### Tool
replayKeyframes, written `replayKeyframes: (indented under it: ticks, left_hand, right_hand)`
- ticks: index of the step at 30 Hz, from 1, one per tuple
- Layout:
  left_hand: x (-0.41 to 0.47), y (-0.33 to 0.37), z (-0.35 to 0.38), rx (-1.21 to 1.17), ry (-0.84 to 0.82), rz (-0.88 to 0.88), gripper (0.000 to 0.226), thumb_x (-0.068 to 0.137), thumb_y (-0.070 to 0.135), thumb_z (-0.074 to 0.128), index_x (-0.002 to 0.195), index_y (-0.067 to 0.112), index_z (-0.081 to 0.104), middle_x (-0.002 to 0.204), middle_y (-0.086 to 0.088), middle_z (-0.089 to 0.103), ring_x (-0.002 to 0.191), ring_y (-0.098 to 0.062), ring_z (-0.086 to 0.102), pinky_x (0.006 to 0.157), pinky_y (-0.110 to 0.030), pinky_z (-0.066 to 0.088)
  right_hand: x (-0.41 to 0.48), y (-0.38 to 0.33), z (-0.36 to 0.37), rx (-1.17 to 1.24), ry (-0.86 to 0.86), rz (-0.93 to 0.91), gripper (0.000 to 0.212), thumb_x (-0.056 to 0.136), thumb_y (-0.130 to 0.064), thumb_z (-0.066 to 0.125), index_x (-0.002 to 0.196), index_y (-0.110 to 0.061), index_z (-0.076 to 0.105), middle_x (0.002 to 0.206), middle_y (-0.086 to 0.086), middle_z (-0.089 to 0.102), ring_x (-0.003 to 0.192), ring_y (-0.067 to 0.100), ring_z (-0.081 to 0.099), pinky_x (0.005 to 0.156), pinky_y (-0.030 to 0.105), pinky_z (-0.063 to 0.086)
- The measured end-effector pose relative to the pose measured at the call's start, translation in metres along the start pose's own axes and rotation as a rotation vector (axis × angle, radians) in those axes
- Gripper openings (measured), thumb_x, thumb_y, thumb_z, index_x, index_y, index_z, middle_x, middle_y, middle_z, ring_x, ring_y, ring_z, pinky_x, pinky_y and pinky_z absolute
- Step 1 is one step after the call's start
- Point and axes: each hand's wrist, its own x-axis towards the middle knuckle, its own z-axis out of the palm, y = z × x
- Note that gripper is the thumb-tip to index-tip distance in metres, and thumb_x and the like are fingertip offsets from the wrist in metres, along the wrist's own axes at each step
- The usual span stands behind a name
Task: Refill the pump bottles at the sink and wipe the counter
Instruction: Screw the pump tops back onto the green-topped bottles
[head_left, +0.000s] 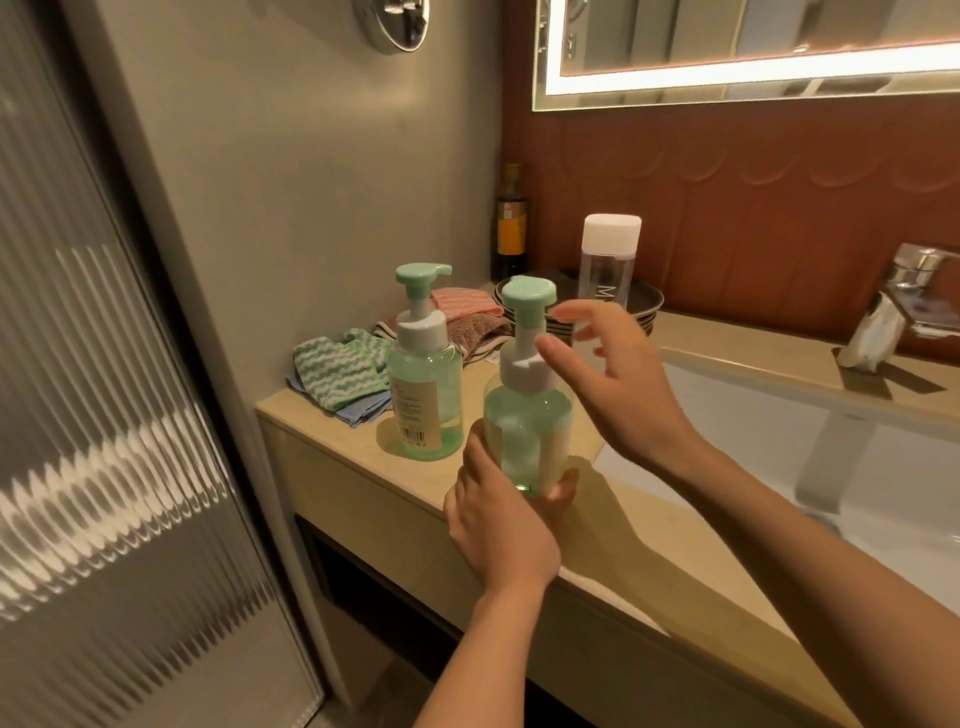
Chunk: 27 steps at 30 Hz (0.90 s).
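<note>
Fingers of the left hand (498, 525) curl round the lower body of a pump bottle (527, 415), held upright over the front part of the beige counter (332, 457). Its long axis is vertical and its mint pump head is on top; I cannot tell which way the nozzle points. The label side is turned away and no writing shows. The right hand (618, 384) hovers just right of the white collar with fingers spread and gripping nothing; whether the thumb touches is unclear.

Behind and left stands a second pump bottle (426, 395), also upright, with its nozzle pointing right. Its pale label carries a barcode and lines too small to read. Beyond lie a green-and-white striped cloth (337, 369), a pink cloth (462, 301) and a brown towel (478, 332). Farther back a clear bottle (610, 260) with a white cap shows a letter "M". A dark bottle (511, 228) with a yellow label stands in the corner, its text blurred. The sink (753, 415) and faucet (904, 291) lie to the right.
</note>
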Motion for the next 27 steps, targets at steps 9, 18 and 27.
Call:
replayKeyframes:
  ticks: [9, 18, 27]
  left_hand:
    - [0.000, 0.000, 0.002, -0.075, 0.054, -0.019, 0.102, 0.068, 0.061, 0.069, 0.146, 0.022, 0.016, 0.144, 0.001, 0.043, 0.130, -0.019, 0.040, 0.107, -0.034, 0.025]
    - [-0.001, -0.001, 0.003, -0.086, 0.072, 0.002, 0.099, 0.068, 0.061, 0.066, 0.146, 0.020, 0.020, 0.142, -0.001, 0.045, 0.129, -0.020, 0.042, 0.109, -0.035, 0.025]
    - [-0.001, -0.003, 0.002, -0.051, 0.006, -0.013, 0.100, 0.074, 0.047, 0.071, 0.148, 0.021, 0.008, 0.147, 0.001, 0.036, 0.134, -0.016, 0.032, 0.111, -0.031, 0.019]
  right_hand:
    - [0.000, 0.005, 0.014, 0.193, -0.051, 0.027, 0.038, 0.086, -0.045, 0.056, 0.114, -0.022, 0.066, 0.107, -0.010, 0.066, 0.099, 0.004, 0.058, 0.081, 0.022, 0.046]
    - [-0.017, 0.008, -0.003, -0.336, 0.160, -0.174, 0.053, 0.085, -0.059, 0.048, 0.107, -0.017, 0.071, 0.104, 0.005, 0.067, 0.100, 0.016, 0.052, 0.083, 0.036, 0.041]
    - [0.012, 0.004, -0.005, 0.039, -0.263, -0.022, 0.064, 0.081, -0.052, 0.063, 0.136, -0.025, 0.044, 0.130, -0.012, 0.046, 0.118, 0.007, 0.041, 0.098, 0.028, 0.037]
